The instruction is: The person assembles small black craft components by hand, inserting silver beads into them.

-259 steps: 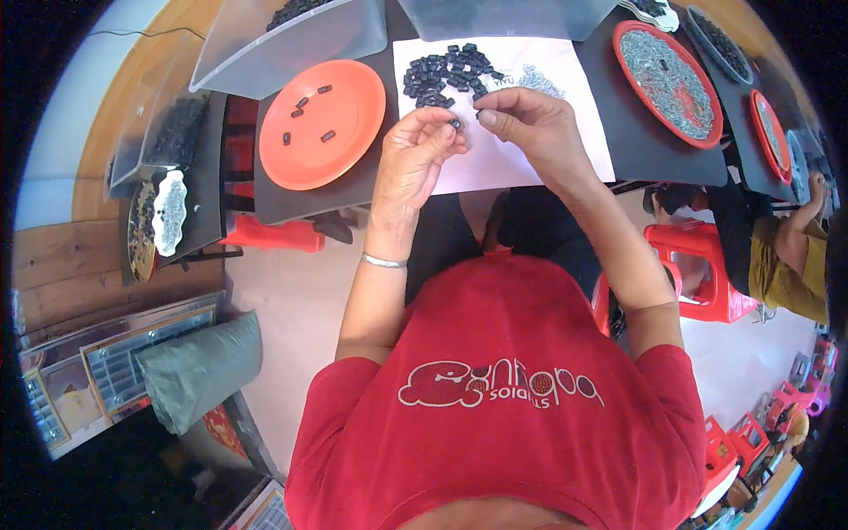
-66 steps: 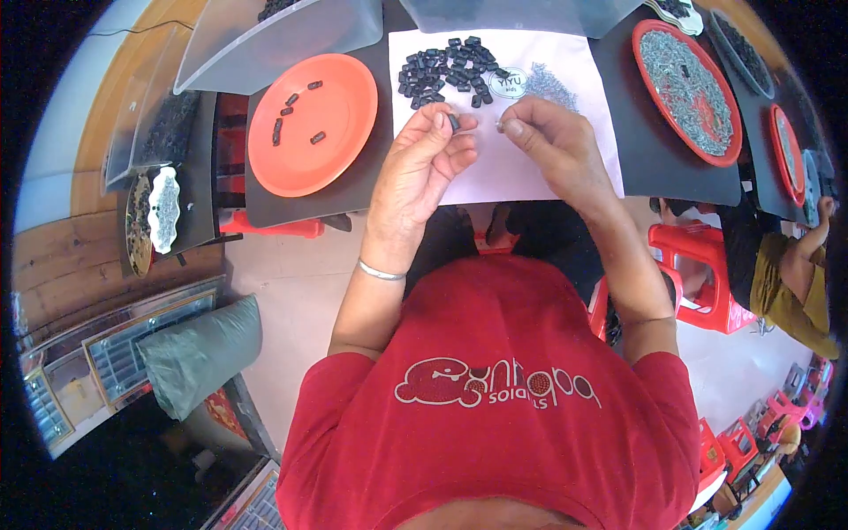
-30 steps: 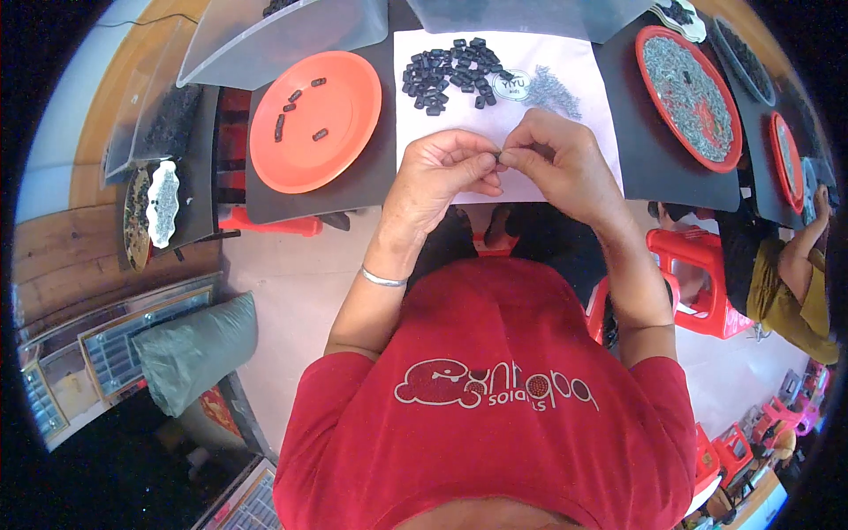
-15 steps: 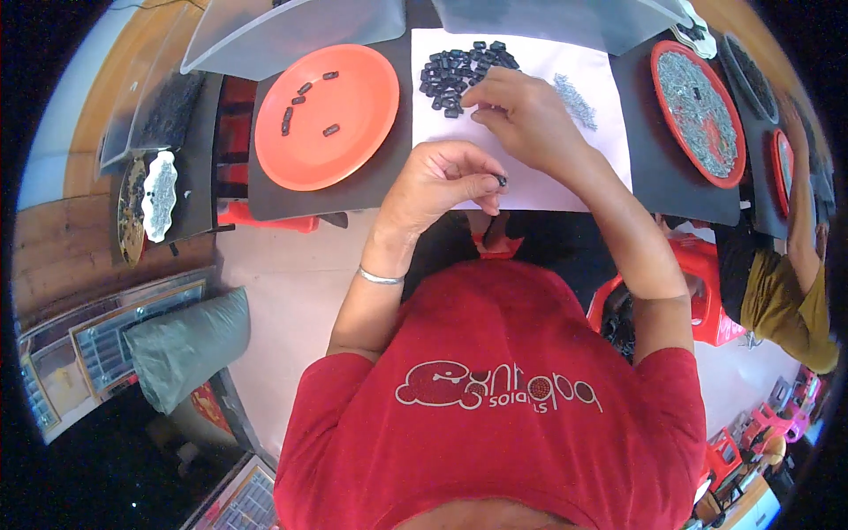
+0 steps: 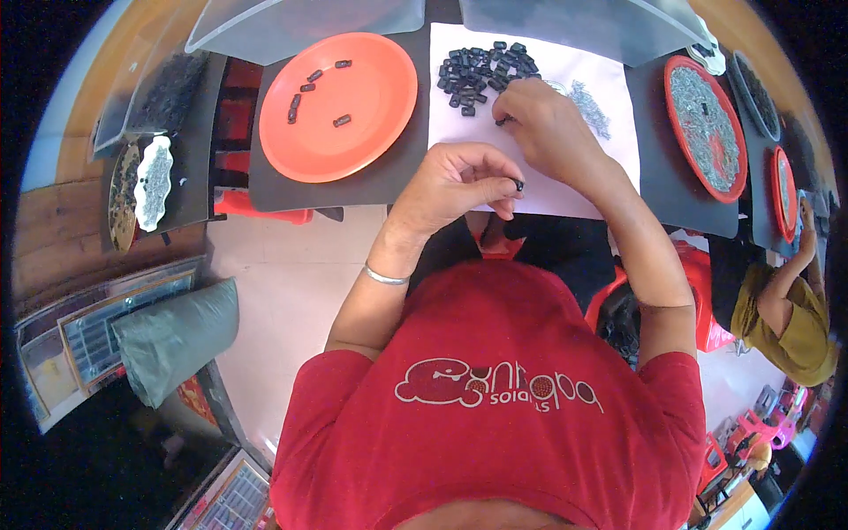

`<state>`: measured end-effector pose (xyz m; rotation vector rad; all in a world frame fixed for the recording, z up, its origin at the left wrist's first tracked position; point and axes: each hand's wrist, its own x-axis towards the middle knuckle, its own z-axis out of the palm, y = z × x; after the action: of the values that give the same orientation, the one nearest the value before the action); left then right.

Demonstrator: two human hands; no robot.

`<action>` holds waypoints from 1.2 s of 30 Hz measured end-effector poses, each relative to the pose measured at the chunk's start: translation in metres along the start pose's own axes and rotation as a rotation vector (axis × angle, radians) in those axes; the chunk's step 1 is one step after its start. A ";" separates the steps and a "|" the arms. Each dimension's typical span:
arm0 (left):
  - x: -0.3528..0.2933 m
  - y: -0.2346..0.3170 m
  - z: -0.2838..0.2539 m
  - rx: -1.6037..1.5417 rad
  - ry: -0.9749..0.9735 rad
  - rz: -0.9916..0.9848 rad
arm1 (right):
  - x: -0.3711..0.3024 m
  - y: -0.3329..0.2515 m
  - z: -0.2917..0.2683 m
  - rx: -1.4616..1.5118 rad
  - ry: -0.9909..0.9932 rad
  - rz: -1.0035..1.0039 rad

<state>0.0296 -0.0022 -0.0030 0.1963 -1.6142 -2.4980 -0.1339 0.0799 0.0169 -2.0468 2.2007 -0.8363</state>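
My left hand (image 5: 459, 187) is closed in a pinch above the near edge of the white sheet (image 5: 537, 185), holding a small black cylindrical part (image 5: 518, 185) at its fingertips. At the near right side of a heap of black cylindrical parts (image 5: 477, 71), my right hand (image 5: 552, 124) points down with fingers closed. A small dark piece (image 5: 502, 121) shows at its fingertips, seemingly another black part; the hand covers some of it. Thin silver pins (image 5: 587, 108) lie in a loose pile on the sheet, right of the right hand.
An orange plate (image 5: 353, 150) with several black parts stands to the left. At the right is a red tray (image 5: 740, 168) heaped with silver pins. Clear plastic bins (image 5: 309, 31) line the far side. Another person's arm (image 5: 795, 265) works at far right.
My right hand has drawn slightly back toward me from the heap, a dark piece now showing at its fingertips. The left hand keeps its pinch. The whole view has shifted a little.
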 end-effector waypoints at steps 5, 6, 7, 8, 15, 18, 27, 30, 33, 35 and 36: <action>0.001 -0.002 -0.001 0.009 0.005 0.031 | -0.007 -0.001 0.001 0.272 0.113 0.066; 0.002 -0.004 -0.001 -0.062 0.037 0.044 | -0.010 -0.002 -0.002 0.386 0.106 0.157; 0.002 -0.006 -0.001 -0.132 0.069 0.056 | -0.012 -0.003 -0.004 0.501 0.098 0.248; 0.003 -0.009 -0.003 -0.128 0.069 0.055 | -0.014 -0.002 -0.005 0.504 0.102 0.247; 0.008 -0.013 -0.012 -0.436 0.074 0.142 | -0.029 -0.015 -0.016 1.019 0.086 0.479; 0.009 -0.014 -0.011 -0.407 0.071 0.154 | -0.033 -0.018 -0.011 1.011 0.129 0.402; 0.010 -0.015 -0.011 -0.372 0.060 0.161 | -0.036 -0.028 -0.007 0.922 0.187 0.263; 0.010 -0.015 -0.011 -0.382 0.060 0.158 | -0.036 -0.030 -0.006 0.998 0.217 0.305; 0.010 -0.015 -0.010 -0.391 0.074 0.159 | -0.037 -0.028 -0.006 1.030 0.213 0.312; 0.010 -0.015 -0.010 -0.353 0.087 0.160 | -0.038 -0.025 -0.005 1.019 0.184 0.312; 0.010 -0.014 -0.010 -0.353 0.086 0.160 | -0.038 -0.024 -0.001 0.965 0.195 0.288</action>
<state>0.0212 -0.0070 -0.0204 0.1218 -1.0864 -2.5566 -0.1074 0.1160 0.0146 -1.1890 1.5583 -1.6566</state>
